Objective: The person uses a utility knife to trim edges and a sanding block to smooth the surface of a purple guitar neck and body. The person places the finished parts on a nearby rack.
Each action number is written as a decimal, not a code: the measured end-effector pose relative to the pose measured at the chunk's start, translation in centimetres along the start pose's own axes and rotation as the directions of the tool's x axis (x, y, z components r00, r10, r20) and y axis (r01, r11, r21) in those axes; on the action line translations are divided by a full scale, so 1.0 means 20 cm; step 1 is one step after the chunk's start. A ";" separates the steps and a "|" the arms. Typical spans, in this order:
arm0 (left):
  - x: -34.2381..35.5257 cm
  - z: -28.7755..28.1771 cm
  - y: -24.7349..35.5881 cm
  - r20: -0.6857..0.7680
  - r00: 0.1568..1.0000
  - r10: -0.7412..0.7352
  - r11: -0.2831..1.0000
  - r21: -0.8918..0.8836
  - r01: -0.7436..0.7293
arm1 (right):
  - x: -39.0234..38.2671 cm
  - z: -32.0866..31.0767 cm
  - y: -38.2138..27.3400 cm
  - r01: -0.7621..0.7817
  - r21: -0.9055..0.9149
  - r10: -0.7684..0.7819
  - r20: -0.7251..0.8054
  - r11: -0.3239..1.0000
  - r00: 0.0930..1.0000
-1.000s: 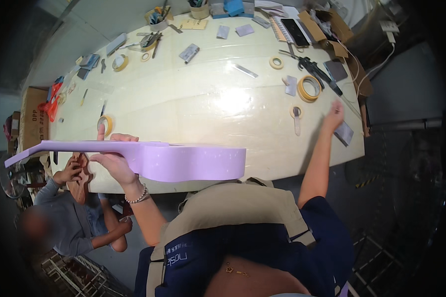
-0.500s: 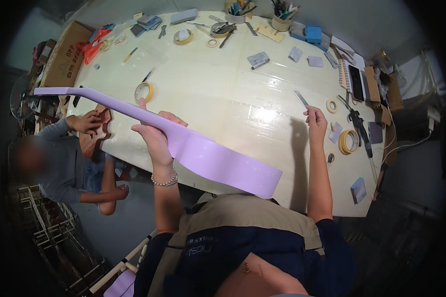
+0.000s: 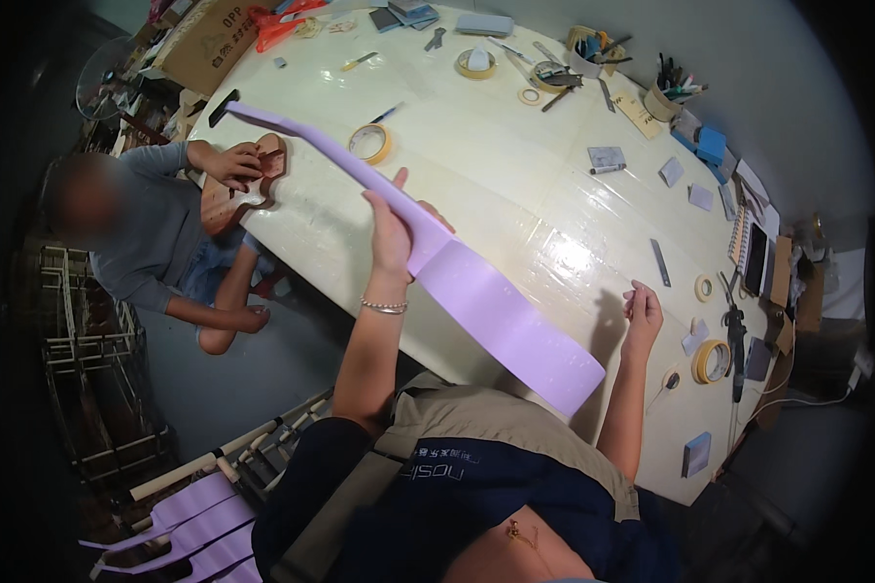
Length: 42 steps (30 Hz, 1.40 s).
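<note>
While the left hand [image 3: 391,241] grips the guitar [image 3: 506,316] by its neck [image 3: 345,160], the right hand [image 3: 642,319] is near the ruler [image 3: 660,263], fingers half-curled; I cannot tell if they hold anything.

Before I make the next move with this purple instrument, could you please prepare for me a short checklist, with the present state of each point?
1. Left hand grips the purple instrument at the neck: ok.
2. Right hand carries no tool: ok, none seen in it.
3. Metal strip lies on the table, apart from the right hand: ok.
4. Instrument's head is apart from the co-worker's brown wooden body: ok, a gap shows.
5. Instrument's far face is in view: not ok, turned away.
6. Table surface directly behind the instrument is clear: cannot tell, hidden.
</note>
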<state>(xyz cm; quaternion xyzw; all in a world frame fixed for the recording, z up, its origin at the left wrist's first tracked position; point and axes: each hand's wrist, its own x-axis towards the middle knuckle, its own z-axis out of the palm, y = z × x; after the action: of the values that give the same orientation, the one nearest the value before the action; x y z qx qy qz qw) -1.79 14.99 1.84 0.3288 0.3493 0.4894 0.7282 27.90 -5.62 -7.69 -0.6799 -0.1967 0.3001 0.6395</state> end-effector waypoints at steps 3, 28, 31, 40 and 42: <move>0.06 0.02 -0.20 0.088 0.992 -0.087 0.994 -0.062 0.093 | -0.07 -0.06 0.03 -0.068 0.124 0.079 -0.086 0.990 0.993; -0.11 -0.02 -0.61 -0.155 0.941 -0.300 0.949 0.051 0.311 | -0.29 -0.63 -0.02 0.312 0.439 0.073 -0.668 0.843 0.741; -0.23 -0.15 -0.56 -0.199 0.925 -0.323 0.939 0.053 0.339 | -0.40 -0.78 0.06 0.328 0.396 0.034 -0.679 0.858 0.733; -0.61 -0.28 -0.50 -0.265 0.831 -0.489 0.847 0.084 0.525 | -0.63 -0.52 0.18 0.167 0.479 0.236 -0.671 0.862 0.703; -0.65 -0.23 -0.52 -0.219 0.834 -0.506 0.837 0.109 0.536 | -0.64 -0.54 0.19 0.149 0.474 0.231 -0.651 0.868 0.723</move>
<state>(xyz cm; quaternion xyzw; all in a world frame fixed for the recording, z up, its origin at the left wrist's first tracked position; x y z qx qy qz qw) -4.10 0.25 -6.77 0.2344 0.5300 0.2692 0.7692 25.05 -22.41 -9.44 -0.5591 0.1544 0.0804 0.8106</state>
